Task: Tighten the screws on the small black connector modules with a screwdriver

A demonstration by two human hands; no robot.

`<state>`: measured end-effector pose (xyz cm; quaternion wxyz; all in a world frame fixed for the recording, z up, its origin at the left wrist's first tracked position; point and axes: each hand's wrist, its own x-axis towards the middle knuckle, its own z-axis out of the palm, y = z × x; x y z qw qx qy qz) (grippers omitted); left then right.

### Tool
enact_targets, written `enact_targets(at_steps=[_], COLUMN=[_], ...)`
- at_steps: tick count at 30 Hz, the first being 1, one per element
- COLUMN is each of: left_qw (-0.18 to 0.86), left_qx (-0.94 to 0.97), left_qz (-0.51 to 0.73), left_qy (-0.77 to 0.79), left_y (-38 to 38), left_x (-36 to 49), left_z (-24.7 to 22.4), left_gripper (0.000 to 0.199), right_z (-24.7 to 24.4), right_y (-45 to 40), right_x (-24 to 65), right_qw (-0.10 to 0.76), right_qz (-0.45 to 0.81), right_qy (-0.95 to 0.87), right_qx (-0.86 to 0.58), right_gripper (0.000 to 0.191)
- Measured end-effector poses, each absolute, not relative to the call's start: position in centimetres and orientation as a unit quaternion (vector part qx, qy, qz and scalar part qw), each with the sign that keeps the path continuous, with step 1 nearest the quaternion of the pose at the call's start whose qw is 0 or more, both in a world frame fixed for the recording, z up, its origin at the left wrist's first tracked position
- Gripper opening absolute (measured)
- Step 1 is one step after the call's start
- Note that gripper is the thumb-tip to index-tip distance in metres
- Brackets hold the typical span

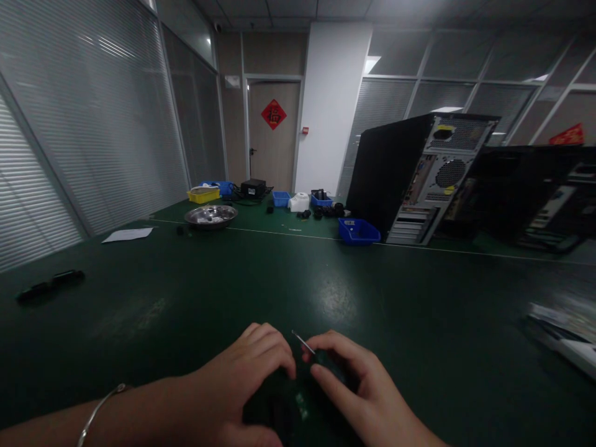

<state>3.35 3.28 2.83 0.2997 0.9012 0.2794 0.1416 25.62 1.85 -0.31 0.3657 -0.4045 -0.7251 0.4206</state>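
Both hands low at near edge of dark green tabletop (326,285) — left hand (237,391) and right hand (358,391) curl over small dark green circuit board (298,406). Right fingers (326,344) pinched on thin silver metal pin (302,341); left fingers bent, resting on board.

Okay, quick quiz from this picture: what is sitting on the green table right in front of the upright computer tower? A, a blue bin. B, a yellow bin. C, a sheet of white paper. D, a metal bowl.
A: a blue bin sits on the green table right by the base of the computer tower; the other three lie far off to the left.
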Motion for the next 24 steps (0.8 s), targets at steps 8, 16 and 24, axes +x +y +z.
enact_targets(at_steps=[8,16,24], left_qw=[0.247,0.353,0.706], left_qx=[0.898,0.839,0.563], left_qz=[0.043,0.183,0.288], left_qy=[0.362,0.372,0.320], left_y=[2.5,3.1,3.5], left_x=[4.6,3.6,4.9], left_z=[4.2,2.2,-1.0], left_gripper=[0.038,0.031,0.044], right_z=[-0.2,-0.3,-0.8], right_y=[1.3,1.7,1.7], right_x=[25.8,25.4,25.7], right_qw=[0.248,0.191,0.424], right_qz=[0.359,0.341,0.346], right_qy=[-0.807,-0.821,-0.739], right_qx=[-0.399,-0.416,-0.393], right_gripper=[0.045,0.037,0.016])
